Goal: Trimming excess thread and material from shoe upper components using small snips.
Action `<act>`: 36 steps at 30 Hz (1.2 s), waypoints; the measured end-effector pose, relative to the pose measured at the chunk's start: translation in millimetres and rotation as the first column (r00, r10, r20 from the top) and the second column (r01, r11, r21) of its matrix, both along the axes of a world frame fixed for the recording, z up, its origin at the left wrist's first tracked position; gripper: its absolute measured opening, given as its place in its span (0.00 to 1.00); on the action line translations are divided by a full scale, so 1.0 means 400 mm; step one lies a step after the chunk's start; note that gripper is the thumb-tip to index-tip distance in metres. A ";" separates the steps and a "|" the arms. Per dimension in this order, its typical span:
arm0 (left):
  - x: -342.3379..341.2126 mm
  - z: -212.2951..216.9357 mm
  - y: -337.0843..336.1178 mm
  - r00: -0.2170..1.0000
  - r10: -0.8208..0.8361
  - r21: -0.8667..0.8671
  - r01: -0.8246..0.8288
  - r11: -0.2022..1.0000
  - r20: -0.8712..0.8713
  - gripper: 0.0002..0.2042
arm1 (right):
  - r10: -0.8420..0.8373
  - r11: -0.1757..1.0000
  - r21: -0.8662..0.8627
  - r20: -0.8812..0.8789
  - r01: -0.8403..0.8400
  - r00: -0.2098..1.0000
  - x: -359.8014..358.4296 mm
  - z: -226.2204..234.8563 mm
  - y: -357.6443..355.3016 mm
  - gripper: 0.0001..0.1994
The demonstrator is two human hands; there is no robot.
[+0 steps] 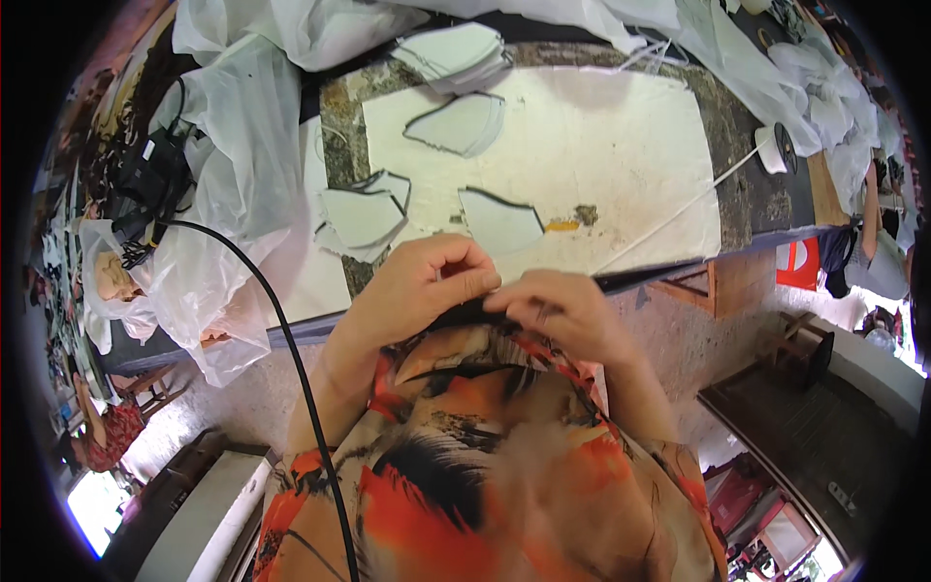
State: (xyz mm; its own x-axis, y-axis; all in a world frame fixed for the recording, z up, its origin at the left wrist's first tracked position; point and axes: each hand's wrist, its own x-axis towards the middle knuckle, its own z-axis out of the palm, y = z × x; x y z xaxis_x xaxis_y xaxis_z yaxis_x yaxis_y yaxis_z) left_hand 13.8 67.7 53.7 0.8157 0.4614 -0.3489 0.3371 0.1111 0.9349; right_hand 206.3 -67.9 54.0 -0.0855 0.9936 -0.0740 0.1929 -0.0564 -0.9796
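My left hand [427,286] and my right hand [562,306] meet at the table's near edge, in front of my chest. The left one is closed, thumb and forefinger pinched together. Curled fingers of my right hand come close to that pinch; they are slightly blurred. Whatever lies between the fingertips is too small to make out. Just beyond my hands lies a white curved panel [501,221] with a dark edge. Several similar overlapping panels [361,218] lie to its left. A white tape [669,215] slants across the table from a spool [774,149] toward my right hand.
Farther back are another pale panel [456,124] and a stack of panels [454,56]. A pale sheet [621,116] covers the worn tabletop. Translucent plastic bags [262,126] crowd the left and far sides. A black cable [281,315] hangs down in front of my left arm.
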 end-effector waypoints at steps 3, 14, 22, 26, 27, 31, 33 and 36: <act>0.019 0.030 0.004 0.995 0.020 0.098 -0.011 0.995 -0.098 0.07 | -0.282 0.922 -0.337 -0.237 0.194 0.930 0.000 0.005 0.004 0.07; 0.054 0.043 0.024 0.998 0.034 0.380 -0.054 0.924 0.058 0.07 | -0.542 0.823 -0.412 -0.364 0.391 0.757 0.016 0.001 -0.009 0.04; 0.011 -0.089 -0.057 0.997 -0.025 0.922 0.077 0.380 -0.072 0.21 | -0.644 0.749 -0.458 -0.332 0.479 0.689 -0.010 -0.071 -0.074 0.05; -0.008 -0.076 -0.115 0.997 -0.005 0.885 0.068 0.461 -0.074 0.23 | -0.420 0.826 -0.508 -0.269 0.243 0.867 -0.048 0.014 -0.081 0.06; -0.011 -0.072 -0.124 0.998 -0.018 0.863 0.061 0.502 -0.060 0.24 | -0.214 0.910 -0.406 -0.302 0.078 0.929 -0.051 0.024 -0.085 0.06; -0.025 -0.074 -0.116 0.997 0.061 0.895 0.007 0.447 -0.038 0.23 | -0.249 0.861 -0.492 -0.193 0.126 0.949 -0.041 0.037 -0.029 0.06; -0.028 -0.084 -0.118 0.994 0.060 0.890 0.054 0.453 -0.091 0.22 | -0.408 0.856 -0.380 -0.080 0.351 0.909 -0.039 -0.014 0.003 0.07; -0.025 -0.079 -0.134 0.988 0.058 0.879 0.102 0.466 -0.145 0.23 | -0.440 0.852 -0.301 0.028 0.428 0.897 -0.035 -0.026 0.059 0.07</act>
